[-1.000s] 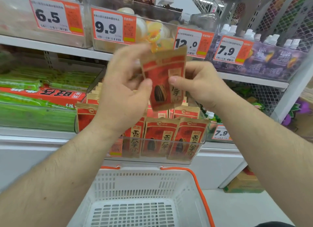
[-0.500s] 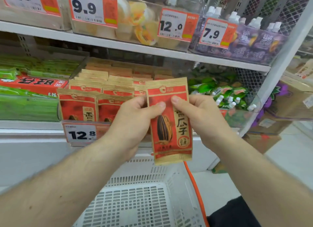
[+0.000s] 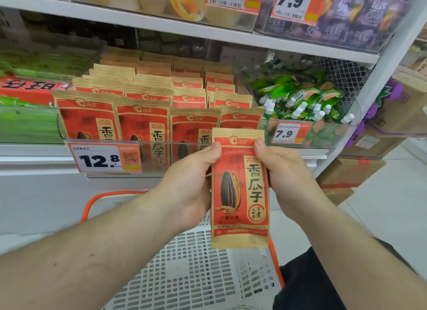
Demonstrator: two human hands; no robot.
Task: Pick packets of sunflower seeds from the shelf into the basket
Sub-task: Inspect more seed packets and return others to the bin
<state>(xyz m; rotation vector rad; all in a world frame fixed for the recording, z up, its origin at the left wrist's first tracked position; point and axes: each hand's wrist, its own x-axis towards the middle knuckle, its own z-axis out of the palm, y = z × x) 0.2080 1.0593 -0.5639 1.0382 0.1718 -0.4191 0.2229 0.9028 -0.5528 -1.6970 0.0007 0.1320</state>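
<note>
A red and tan packet of sunflower seeds (image 3: 239, 189) hangs upright in front of me, above the white slotted basket (image 3: 184, 275). My left hand (image 3: 191, 182) pinches its upper left edge, thumb on the front. My right hand (image 3: 284, 173) pinches the upper right edge the same way. Behind it, several rows of the same packets (image 3: 143, 106) stand in a clear bin on the shelf, above a 12.8 price tag (image 3: 104, 158).
The basket has an orange handle (image 3: 97, 200). Green spouted pouches (image 3: 300, 97) fill the bin to the right, green and red boxes (image 3: 27, 90) lie to the left. An upper shelf (image 3: 161, 23) holds jelly cups and purple packs. Cardboard boxes (image 3: 351, 171) sit on the floor at right.
Both hands have brought the packet down from chest height in front of the shelf to just over the basket. The view has tilted down and moved closer to the shelf.
</note>
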